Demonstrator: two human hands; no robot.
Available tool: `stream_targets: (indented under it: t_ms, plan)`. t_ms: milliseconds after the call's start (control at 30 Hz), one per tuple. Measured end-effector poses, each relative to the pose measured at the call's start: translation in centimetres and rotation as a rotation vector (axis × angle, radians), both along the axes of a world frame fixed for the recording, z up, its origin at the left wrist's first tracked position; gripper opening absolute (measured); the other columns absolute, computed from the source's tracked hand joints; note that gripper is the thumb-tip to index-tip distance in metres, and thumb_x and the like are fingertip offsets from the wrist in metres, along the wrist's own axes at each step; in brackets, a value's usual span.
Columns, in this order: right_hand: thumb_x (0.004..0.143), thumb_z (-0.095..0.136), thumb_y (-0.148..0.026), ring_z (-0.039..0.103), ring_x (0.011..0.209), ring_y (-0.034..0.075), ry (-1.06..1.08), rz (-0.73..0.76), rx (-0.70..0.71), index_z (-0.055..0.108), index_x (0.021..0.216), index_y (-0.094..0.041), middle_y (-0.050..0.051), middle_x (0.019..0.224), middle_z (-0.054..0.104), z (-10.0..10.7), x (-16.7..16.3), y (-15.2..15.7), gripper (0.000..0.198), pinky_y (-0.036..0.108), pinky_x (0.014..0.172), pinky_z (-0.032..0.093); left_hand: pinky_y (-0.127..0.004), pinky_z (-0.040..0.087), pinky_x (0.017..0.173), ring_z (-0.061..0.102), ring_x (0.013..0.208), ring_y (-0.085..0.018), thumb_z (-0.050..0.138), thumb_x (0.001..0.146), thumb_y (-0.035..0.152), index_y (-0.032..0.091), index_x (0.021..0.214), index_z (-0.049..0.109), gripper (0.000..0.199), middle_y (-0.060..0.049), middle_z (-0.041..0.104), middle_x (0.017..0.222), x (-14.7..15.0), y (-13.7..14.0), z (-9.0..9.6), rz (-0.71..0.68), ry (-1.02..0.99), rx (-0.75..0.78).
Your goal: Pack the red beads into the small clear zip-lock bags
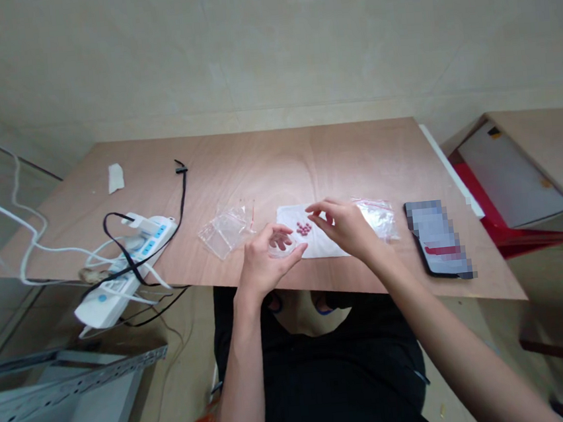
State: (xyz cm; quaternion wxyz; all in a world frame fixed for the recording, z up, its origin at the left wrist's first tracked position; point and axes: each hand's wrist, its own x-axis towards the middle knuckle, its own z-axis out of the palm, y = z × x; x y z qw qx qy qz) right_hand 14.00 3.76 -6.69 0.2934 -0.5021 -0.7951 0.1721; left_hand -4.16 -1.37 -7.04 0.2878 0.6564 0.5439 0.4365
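My left hand [260,261] is curled at the near edge of the table, its fingers and thumb bent round a small clear plastic piece [281,247] whose exact kind I cannot make out. Just right of it, a small cluster of dark red beads [304,229] lies on a white sheet [289,214]. My right hand [347,226] hovers over the right part of that sheet. Its thumb and index finger come together in a pinch near the beads; anything between the tips is too small to name.
Clear plastic bags [224,233] lie to the left, and another clear bag [380,218] is right of the sheet. A phone [436,239] rests at the right. Cables tangle over a white power strip [152,240] on the left edge. A paper scrap [116,178] sits farther back.
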Motion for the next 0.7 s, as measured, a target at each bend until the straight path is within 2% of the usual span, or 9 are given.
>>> stream_targets:
  t_ms: [100,167,333,433,500,567,633,700]
  plan:
    - [0.087,0.061,-0.016,0.064,0.079,0.018,-0.198,-0.026,-0.121,0.072,0.093,-0.018,0.008,0.092,0.069,-2.2,0.3,0.3,0.014,0.028,0.072,0.045,-0.025,0.053,0.067,0.066,0.067,-0.013,0.078,0.071,0.031,0.019,0.091,0.062,0.028,0.000,0.069,0.073,-0.2,0.0,-0.1,0.005,-0.002,0.006]
    - [0.088,0.059,-0.018,0.064,0.087,0.021,-0.243,-0.050,-0.146,0.073,0.095,-0.017,0.010,0.095,0.068,-3.1,0.2,0.1,0.015,0.030,0.075,0.045,-0.025,0.052,0.067,0.065,0.067,-0.013,0.078,0.071,0.032,0.019,0.091,0.062,0.029,0.000,0.069,0.074,-0.2,0.1,-0.1,0.004,-0.008,0.002]
    - [0.089,0.058,-0.019,0.063,0.092,0.025,-0.240,-0.093,-0.156,0.073,0.094,-0.016,0.013,0.095,0.068,-3.9,0.0,0.0,0.016,0.034,0.077,0.046,-0.026,0.050,0.069,0.062,0.069,-0.013,0.078,0.071,0.040,0.018,0.091,0.062,0.034,-0.001,0.066,0.075,-0.3,0.1,0.0,0.033,-0.094,-0.044]
    - [0.088,0.058,-0.018,0.064,0.091,0.027,-0.215,-0.098,-0.156,0.073,0.092,-0.015,0.013,0.094,0.068,-4.0,0.1,0.3,0.016,0.036,0.078,0.048,-0.026,0.047,0.067,0.057,0.067,-0.013,0.079,0.065,0.052,0.018,0.090,0.058,0.047,0.001,0.059,0.072,-0.2,0.2,-0.5,0.090,-0.218,-0.059]
    - [0.088,0.057,-0.017,0.064,0.092,0.027,-0.182,-0.116,-0.146,0.073,0.094,-0.014,0.014,0.094,0.068,-3.9,0.1,0.1,0.017,0.037,0.079,0.048,-0.026,0.045,0.064,0.052,0.065,-0.013,0.073,0.061,0.068,0.019,0.090,0.055,0.060,0.002,0.053,0.071,0.1,0.3,-1.2,0.135,-0.316,-0.037]
    - [0.091,0.054,-0.020,0.064,0.092,0.025,-0.138,-0.140,-0.128,0.072,0.095,-0.014,0.014,0.095,0.069,-3.4,-0.3,-0.6,0.019,0.037,0.081,0.049,-0.028,0.045,0.063,0.051,0.065,-0.014,0.050,0.069,0.083,0.020,0.092,0.055,0.067,0.000,0.050,0.072,0.6,0.3,-1.8,0.175,-0.457,-0.023]
    - [0.093,0.052,-0.026,0.065,0.088,0.021,0.030,-0.123,-0.121,0.071,0.099,-0.015,0.012,0.097,0.070,-2.5,-1.1,-1.9,0.022,0.034,0.079,0.050,-0.031,0.047,0.069,0.055,0.072,-0.017,0.027,0.083,0.078,0.020,0.099,0.056,0.066,-0.003,0.055,0.079,1.4,0.3,-2.2,0.187,-0.588,-0.036]
    - [0.090,0.058,-0.036,0.065,0.082,0.018,0.309,-0.053,-0.157,0.070,0.104,-0.018,0.009,0.100,0.072,-1.5,-2.2,-3.4,0.025,0.032,0.073,0.052,-0.032,0.048,0.080,0.059,0.087,-0.019,0.028,0.093,0.059,0.020,0.106,0.058,0.050,-0.006,0.060,0.095,2.1,0.2,-2.1,0.184,-0.616,-0.063]
